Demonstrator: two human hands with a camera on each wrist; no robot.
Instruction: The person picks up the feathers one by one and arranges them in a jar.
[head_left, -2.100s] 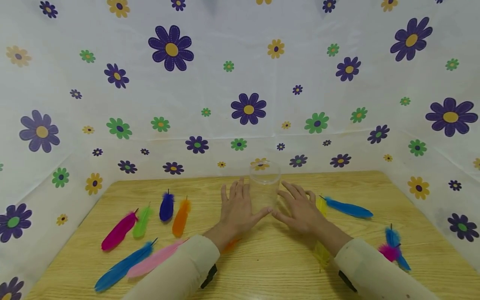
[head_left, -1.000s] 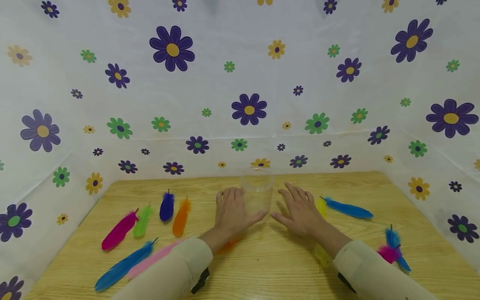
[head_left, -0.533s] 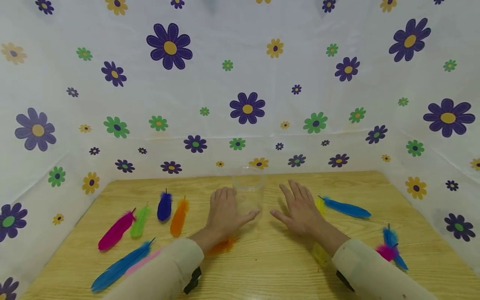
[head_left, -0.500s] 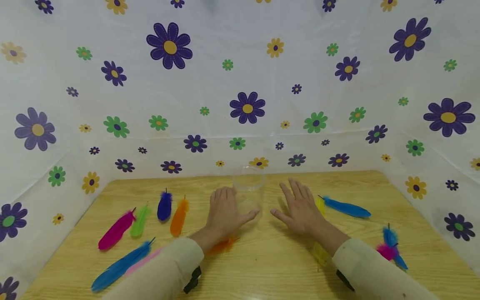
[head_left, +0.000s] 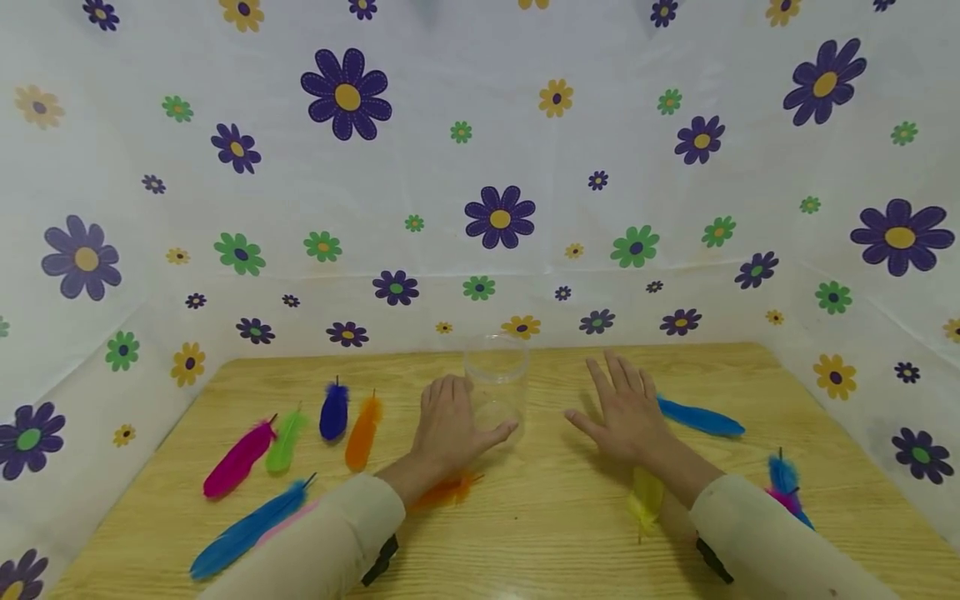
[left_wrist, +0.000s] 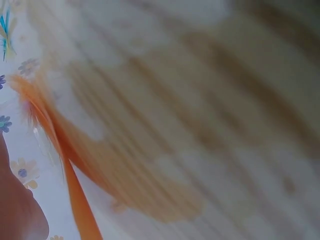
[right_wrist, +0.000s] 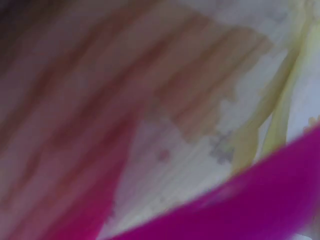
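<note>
A clear, see-through cup (head_left: pixel 497 371) stands upright toward the back middle of the table in the head view. My left hand (head_left: pixel 453 425) holds it from the left, fingers along its side and thumb across its near face. To its right, apart from the cup, my right hand (head_left: pixel 626 417) is spread with straight fingers and holds nothing. A yellow feather (head_left: pixel 645 500) lies partly under the right hand and forearm. An orange feather (head_left: pixel 450 490), also seen large in the left wrist view, lies below the left wrist.
Magenta (head_left: pixel 238 458), green (head_left: pixel 285 442), dark blue (head_left: pixel 333 412), orange (head_left: pixel 362 433) and blue (head_left: pixel 251 529) feathers lie left; a pink one is mostly under the left sleeve. At right lie a blue feather (head_left: pixel 701 417) and a blue-magenta cluster (head_left: pixel 783 479). Flowered cloth (head_left: pixel 420 167) walls the table (head_left: pixel 525 550).
The left hand has slid the cup leftward and slightly nearer. The right hand has come off the cup's right side and moved away to the right.
</note>
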